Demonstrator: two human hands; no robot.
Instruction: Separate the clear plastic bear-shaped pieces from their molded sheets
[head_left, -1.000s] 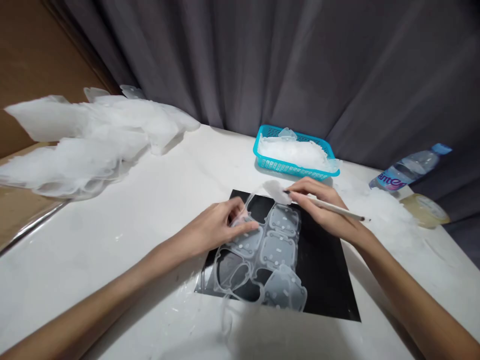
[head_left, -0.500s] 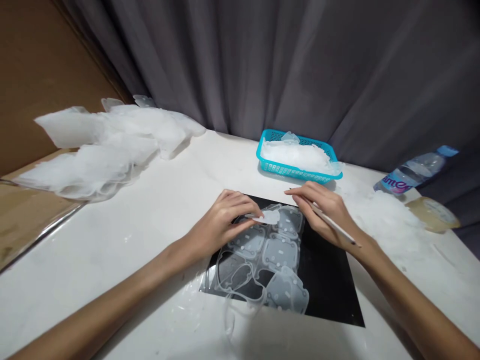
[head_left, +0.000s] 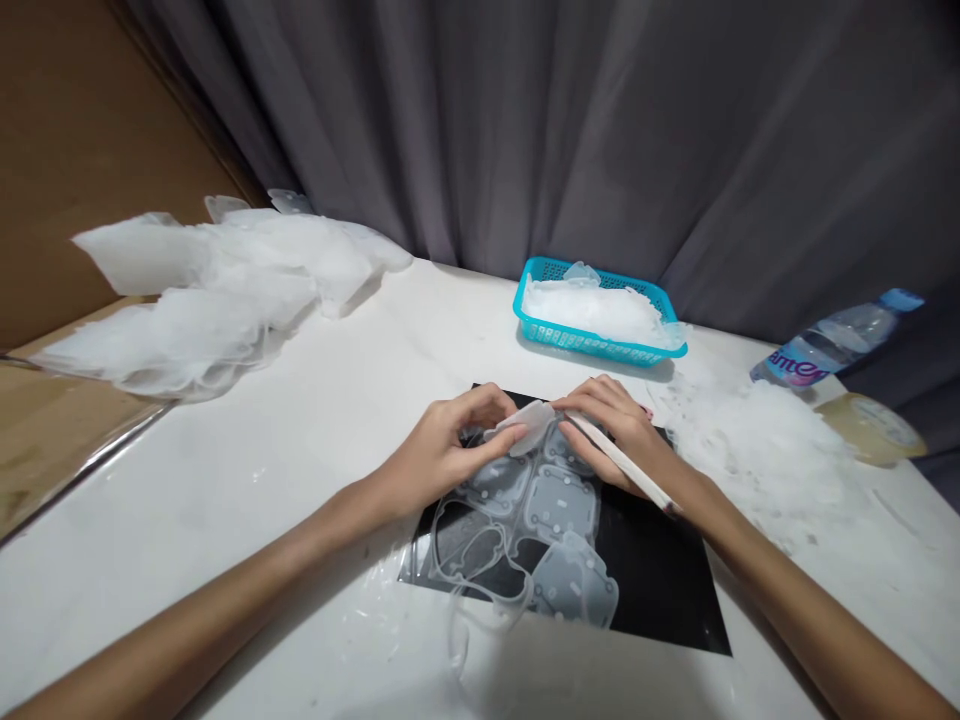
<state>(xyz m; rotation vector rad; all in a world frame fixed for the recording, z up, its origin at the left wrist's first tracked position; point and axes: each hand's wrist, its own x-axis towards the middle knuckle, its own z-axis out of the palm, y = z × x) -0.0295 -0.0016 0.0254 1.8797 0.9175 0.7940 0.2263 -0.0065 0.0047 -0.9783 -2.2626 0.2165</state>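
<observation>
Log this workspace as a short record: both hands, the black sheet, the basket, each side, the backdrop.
left hand: holding translucent piece above black sheet
right hand: holding slim pale tool, fingertips close to that piece
black sheet: on white table, bearing translucent shapes
blue basket: beyond the sheet, holding white pieces
left side: stacked translucent sheets
right side: white heap, bottle, yellowish item
backdrop: grey curtain
</observation>
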